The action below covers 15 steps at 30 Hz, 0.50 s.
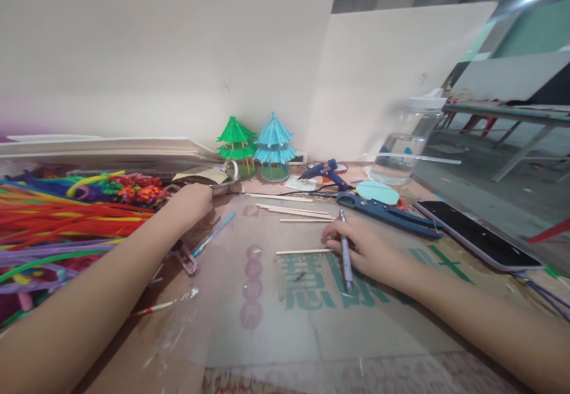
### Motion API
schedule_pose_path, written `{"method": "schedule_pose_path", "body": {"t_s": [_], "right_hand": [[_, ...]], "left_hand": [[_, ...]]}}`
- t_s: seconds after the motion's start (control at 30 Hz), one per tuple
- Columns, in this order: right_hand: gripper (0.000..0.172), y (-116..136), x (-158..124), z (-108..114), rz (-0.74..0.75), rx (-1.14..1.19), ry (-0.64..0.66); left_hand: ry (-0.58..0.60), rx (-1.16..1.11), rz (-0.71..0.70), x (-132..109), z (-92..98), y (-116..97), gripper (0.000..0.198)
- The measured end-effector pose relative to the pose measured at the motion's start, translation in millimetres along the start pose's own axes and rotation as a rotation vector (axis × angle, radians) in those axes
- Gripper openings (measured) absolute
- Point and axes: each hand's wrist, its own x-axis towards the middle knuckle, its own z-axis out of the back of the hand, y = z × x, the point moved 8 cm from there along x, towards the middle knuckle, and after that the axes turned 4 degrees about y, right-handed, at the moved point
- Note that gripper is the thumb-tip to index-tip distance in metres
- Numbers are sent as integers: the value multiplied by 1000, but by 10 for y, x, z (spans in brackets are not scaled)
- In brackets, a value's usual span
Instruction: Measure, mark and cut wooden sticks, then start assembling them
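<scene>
My right hand (356, 242) rests on the tabletop with a pen (345, 257) held between its bent fingers. A thin wooden stick (303, 252) lies flat, its right end close to those fingertips. Several more sticks (294, 209) lie just beyond. My left hand (196, 200) reaches to the far left, beside a round metal dish (220, 188) with a piece of tan card (200, 177) on it. Its fingers are turned away and hidden. Below it are a pink clip (189, 260) and a light blue strip (216, 234).
Colourful pipe cleaners (66, 222) heap at the left. A green pagoda model (236, 145) and a blue pagoda model (274, 148) stand at the back. Rightward are a glue gun (327, 171), blue-handled cutters (387, 213), a phone (478, 234) and a water bottle (401, 145).
</scene>
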Motion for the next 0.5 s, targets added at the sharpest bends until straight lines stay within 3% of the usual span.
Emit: {"method": "schedule_pose_path", "body": {"t_s": [0.37, 0.5], "right_hand": [[13, -4, 2, 1, -27, -6, 21], [15, -2, 1, -5, -3, 4, 17]], "left_hand": [[52, -54, -234, 180, -243, -29, 31], [17, -134, -286, 302, -322, 7, 33]]}}
